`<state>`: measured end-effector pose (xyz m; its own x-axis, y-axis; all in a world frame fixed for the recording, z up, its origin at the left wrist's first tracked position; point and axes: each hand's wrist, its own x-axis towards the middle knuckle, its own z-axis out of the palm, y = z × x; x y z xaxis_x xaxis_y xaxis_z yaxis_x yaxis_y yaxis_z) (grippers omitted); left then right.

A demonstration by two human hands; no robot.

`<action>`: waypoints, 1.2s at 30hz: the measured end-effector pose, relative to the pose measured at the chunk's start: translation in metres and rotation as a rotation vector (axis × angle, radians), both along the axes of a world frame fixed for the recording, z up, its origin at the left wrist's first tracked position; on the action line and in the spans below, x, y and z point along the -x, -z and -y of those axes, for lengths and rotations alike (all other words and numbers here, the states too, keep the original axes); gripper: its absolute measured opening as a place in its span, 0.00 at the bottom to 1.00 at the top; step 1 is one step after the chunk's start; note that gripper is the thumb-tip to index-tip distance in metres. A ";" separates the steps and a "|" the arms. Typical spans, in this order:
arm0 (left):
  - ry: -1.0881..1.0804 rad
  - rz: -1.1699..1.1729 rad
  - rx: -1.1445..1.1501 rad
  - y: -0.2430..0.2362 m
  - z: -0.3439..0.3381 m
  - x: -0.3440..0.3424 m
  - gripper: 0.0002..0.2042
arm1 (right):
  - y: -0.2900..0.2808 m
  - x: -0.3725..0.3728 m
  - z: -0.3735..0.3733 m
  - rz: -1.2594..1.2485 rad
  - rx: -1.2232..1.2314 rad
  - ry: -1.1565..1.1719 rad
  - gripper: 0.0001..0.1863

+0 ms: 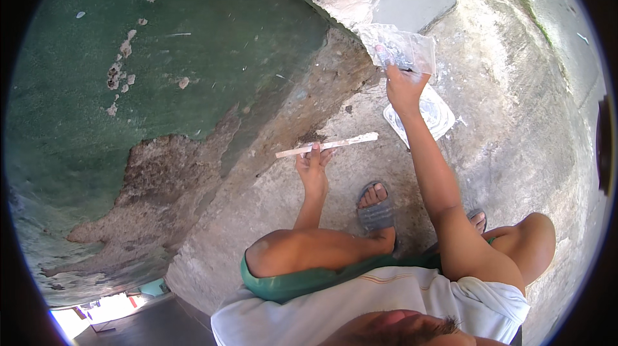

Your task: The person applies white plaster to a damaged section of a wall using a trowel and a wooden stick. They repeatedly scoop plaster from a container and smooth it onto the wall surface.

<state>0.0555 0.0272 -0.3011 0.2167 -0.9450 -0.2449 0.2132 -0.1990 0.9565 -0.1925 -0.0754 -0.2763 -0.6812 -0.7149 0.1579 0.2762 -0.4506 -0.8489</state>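
In my left hand (313, 160) is a thin flat wooden stick (341, 145), held level, with white paste smeared on its right end. My right hand (405, 85) reaches far forward and grips a clear plastic sheet (421, 55). The sheet lies against the wall's broken lower corner, beside a patch of white filler (360, 14). My fingers show partly through the sheet. Just below that hand, a white square tray or lid (438, 114) with white paste on it rests on the ground, partly covered by my forearm.
On the left, the green wall (212, 30) has peeled paint and a large bare patch (167, 172). Rough concrete floor (508, 127) spreads to the right. My sandalled foot (375, 207) stands behind the stick. A dark object (605, 146) is at the far right rim.
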 end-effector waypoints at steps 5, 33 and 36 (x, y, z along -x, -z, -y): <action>-0.008 0.013 -0.013 -0.002 0.002 -0.001 0.08 | 0.004 -0.007 0.005 -0.042 -0.022 0.157 0.16; -0.029 0.023 0.001 -0.002 0.003 -0.009 0.08 | -0.009 0.008 -0.001 -0.511 0.033 0.235 0.12; -0.039 0.034 -0.003 -0.003 0.003 -0.009 0.08 | -0.019 0.015 0.001 -0.335 -0.074 0.199 0.10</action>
